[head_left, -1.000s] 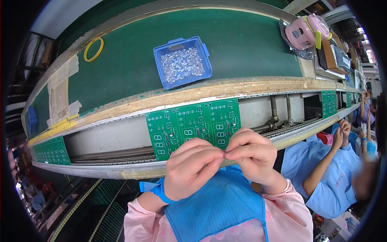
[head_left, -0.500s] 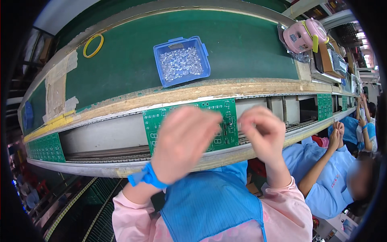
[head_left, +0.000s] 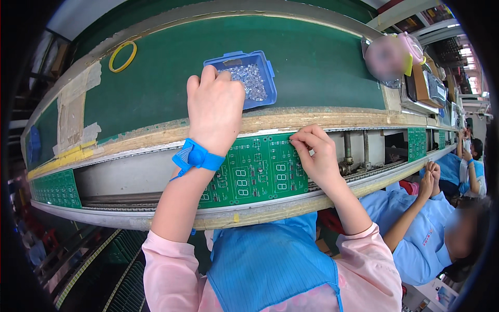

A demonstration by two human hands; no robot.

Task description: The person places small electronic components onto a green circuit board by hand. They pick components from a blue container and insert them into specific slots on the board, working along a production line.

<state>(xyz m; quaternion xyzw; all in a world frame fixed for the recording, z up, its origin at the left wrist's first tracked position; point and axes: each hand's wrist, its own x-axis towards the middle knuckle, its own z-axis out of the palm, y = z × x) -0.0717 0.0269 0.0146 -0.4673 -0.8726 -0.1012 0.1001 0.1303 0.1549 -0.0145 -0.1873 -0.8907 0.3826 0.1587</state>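
My left hand (head_left: 215, 106), with a blue strap (head_left: 200, 156) at its wrist, reaches over the near left side of a blue plastic bin (head_left: 270, 86). Small clear parts (head_left: 252, 80) fill the bin. Its fingers bend down, and the back of the hand hides their tips. Below lies a green circuit board (head_left: 254, 177) with white digit outlines and small mounted components, its left part under my left forearm. At the board's upper right corner my right hand (head_left: 317, 153) pinches thumb and forefinger together. Whatever is between them is too small to make out.
The board rests across a conveyor rail (head_left: 125, 200), with another green board (head_left: 57, 190) at left and one (head_left: 417, 144) at right. A yellow ring (head_left: 123, 56) and a pink container (head_left: 387, 57) sit on the green tabletop. A co-worker in blue (head_left: 416, 229) sits at right.
My left hand has gone from above the board up to the bin. My right hand has moved slightly left to the board's corner. The bin sits a little farther right.
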